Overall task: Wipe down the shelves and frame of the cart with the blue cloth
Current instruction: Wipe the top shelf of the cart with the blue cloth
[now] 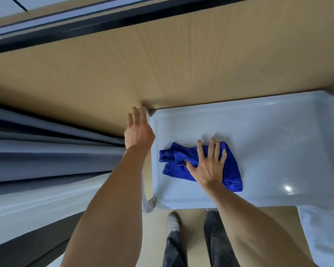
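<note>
the right hand [209, 166] presses flat, fingers spread, on the blue cloth [183, 162], bunched on the cart's top shelf [268, 147] toward its left side; bare shelf lies right of the cloth. the left hand [138, 132] curls over the shelf's far left corner post [147, 114]. grey curtains [46, 151] hang left of the cart.
</note>
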